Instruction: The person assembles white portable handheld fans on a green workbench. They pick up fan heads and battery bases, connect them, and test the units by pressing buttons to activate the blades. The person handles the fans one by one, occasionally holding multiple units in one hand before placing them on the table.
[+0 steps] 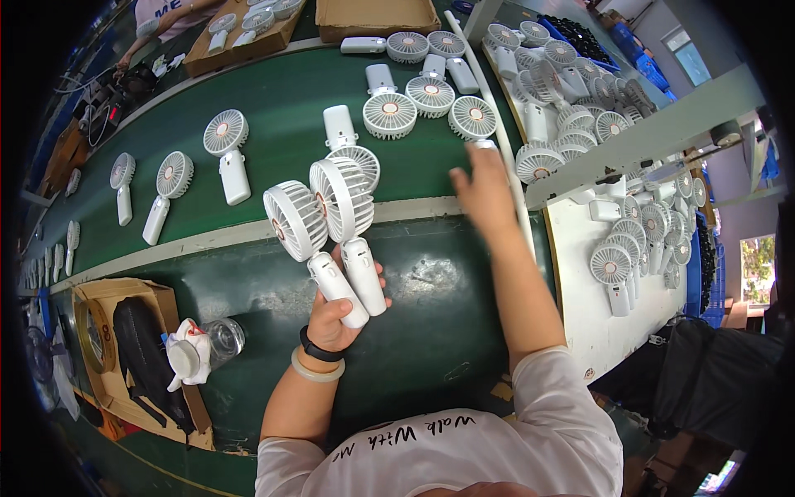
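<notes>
My left hand point(331, 328) is closed round the handles of two white handheld fans, side by side with their round heads up: a left fan point(295, 220) and a right fan point(344, 199). My right hand point(484, 192) is slightly blurred over the green belt's near edge. Its thumb stands apart, and its fingertips reach the handle of another white fan point(473, 118), whose lower part they hide. Behind the held pair, one more fan point(338, 126) lies handle away from me, its head partly covered. Further fans, including one standing out at left point(225, 134), lie along the green belt point(281, 132).
Many fans pile up on the white table point(580, 306) at right, beyond a white rail point(520, 203). A metal bar point(646, 132) crosses above it. At left are a cardboard box point(124, 290) and a clear jar point(225, 341). Another person's arm point(153, 33) shows far left.
</notes>
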Motion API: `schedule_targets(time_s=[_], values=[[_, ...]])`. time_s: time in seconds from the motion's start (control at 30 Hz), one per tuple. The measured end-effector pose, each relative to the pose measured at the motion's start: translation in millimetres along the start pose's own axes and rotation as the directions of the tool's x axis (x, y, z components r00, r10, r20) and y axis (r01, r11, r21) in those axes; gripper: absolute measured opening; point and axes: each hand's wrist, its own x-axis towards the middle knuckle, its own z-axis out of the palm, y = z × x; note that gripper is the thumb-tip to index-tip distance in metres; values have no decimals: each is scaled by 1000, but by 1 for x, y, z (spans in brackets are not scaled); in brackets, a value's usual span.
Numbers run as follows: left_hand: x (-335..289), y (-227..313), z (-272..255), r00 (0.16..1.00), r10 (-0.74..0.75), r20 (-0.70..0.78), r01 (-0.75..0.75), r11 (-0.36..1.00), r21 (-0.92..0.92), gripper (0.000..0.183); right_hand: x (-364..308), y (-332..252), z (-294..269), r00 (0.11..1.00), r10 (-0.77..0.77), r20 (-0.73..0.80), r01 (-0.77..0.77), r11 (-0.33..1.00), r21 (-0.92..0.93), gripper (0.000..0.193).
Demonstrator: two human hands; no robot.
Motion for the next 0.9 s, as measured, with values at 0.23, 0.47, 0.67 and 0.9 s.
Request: schedule_targets(time_s=[0.23, 0.47, 0.67, 0.9], values=[[-1, 1, -5, 1000, -5, 19, 6, 998, -57, 87, 27, 23, 22, 943, 319, 98, -185, 746, -640, 55], [-2, 2, -3, 1000, 6, 13, -6, 1000, -26, 87, 7, 26, 7, 758, 140, 637, -638, -48, 769, 49], [-1, 0, -4, 1000, 11, 13, -11, 1000, 4, 85, -44, -30, -19, 757, -465, 460, -650, -612, 450, 61], [0, 0, -1, 1000, 12, 12, -12, 1000, -7, 85, -57, -44, -8, 798, -217, 562, -578, -537, 615, 52]])
